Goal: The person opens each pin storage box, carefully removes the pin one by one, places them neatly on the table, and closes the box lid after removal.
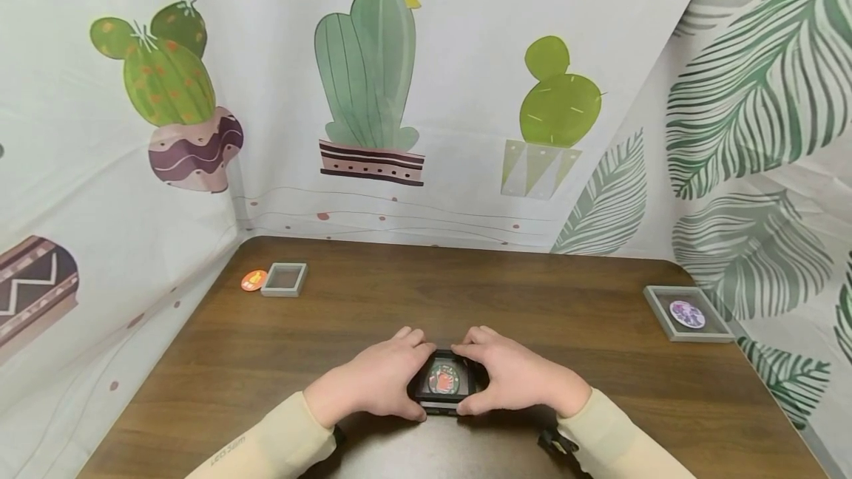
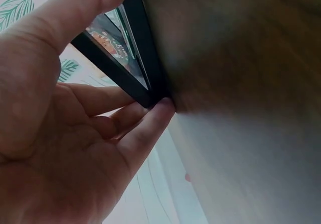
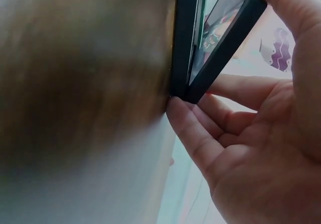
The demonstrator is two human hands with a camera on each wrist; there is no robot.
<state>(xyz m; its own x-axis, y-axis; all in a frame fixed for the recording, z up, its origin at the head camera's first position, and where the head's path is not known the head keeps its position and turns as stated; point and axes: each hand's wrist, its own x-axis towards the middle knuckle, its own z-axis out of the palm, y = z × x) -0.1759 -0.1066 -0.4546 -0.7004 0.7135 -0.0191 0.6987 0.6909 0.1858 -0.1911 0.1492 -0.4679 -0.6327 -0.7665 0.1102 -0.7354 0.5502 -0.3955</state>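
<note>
A small black display frame [image 1: 444,355] with clear film windows sits at the near middle of the table, its two halves parted in a narrow wedge. Inside lies a round badge [image 1: 443,379] with a red picture and a dark green rim. My left hand [image 1: 376,375] grips the frame's left side, thumb on the near edge and fingers at the far edge. On the opposite side my right hand [image 1: 515,372] holds it the same way. Both wrist views show fingertips at the corner where the halves meet, with the thumbs on the upper half [image 2: 108,63].
A grey frame [image 1: 282,293] lies at the back left of the brown wooden table [image 1: 466,287], beside an orange round badge [image 1: 254,280]. At the right edge is another grey frame [image 1: 700,336] holding a purple round badge [image 1: 687,314]. Printed cloth [image 1: 466,94] hangs behind.
</note>
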